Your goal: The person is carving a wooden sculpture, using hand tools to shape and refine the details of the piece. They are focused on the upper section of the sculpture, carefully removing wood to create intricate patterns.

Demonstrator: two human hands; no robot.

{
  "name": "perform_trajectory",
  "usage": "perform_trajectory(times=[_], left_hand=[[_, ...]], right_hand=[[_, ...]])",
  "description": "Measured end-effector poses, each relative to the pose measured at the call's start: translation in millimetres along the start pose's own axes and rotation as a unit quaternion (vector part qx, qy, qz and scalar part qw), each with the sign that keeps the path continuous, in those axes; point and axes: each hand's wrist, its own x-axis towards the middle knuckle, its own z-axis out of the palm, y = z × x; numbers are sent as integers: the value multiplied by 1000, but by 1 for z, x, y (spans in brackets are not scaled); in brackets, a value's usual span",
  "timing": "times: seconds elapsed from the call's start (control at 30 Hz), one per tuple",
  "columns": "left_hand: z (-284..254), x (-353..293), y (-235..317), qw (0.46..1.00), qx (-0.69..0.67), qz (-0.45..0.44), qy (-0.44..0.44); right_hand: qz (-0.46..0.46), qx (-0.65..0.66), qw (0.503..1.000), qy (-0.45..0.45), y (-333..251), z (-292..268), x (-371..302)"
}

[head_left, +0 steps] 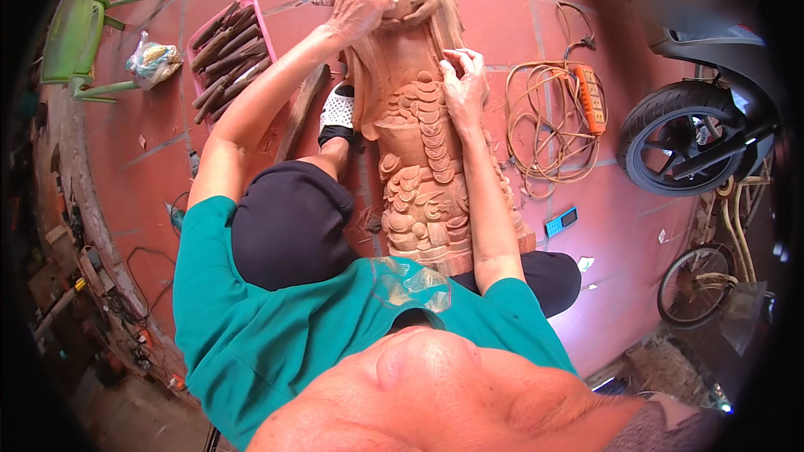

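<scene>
A carved wooden statue [406, 138] lies lengthwise before me, its head at the far end and its base close to my body. My left hand [362, 10] is curled closed over the upper chest, by the carved hands; whatever its fingers hold is too small to make out. Lower down, my right hand [465, 84] grips the right edge of the statue with bent fingers. Robe folds and rows of rounded, scale-like shapes cover the wood between my forearms.
Left of the statue, a pink tray [266, 27] holds several dark-handled tools. A green plastic chair [75, 42] and a plastic bag [154, 61] stand farther left. At right lie an orange power strip [590, 100], a coiled cord [536, 130] and a blue phone [561, 222], near a motorbike wheel [636, 146].
</scene>
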Motion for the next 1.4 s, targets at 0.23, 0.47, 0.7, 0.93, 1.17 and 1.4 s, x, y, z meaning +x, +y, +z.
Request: perform_trajectory(times=[0.23,0.47,0.7,0.93,1.17,1.4], left_hand=[[5,-3,17,994,20,-106,-17],[14,5,-9,995,80,-52,-38],[16,-8,22,997,-8,-68,-25],[19,21,2,998,34,-12,48],[15,6,35,998,-45,-8,-31],[22,39,-4,994,45,-3,95]], right_hand=[[-16,-30,999,-9,1,1,-2],[-10,-20,1000,-2,1,6,-2],[19,-29,999,0,1,2,-2],[19,9,1000,-4,-2,4,-2],[14,-10,1000,4,0,1,-2],[18,18,1000,-4,-4,4,-2]])
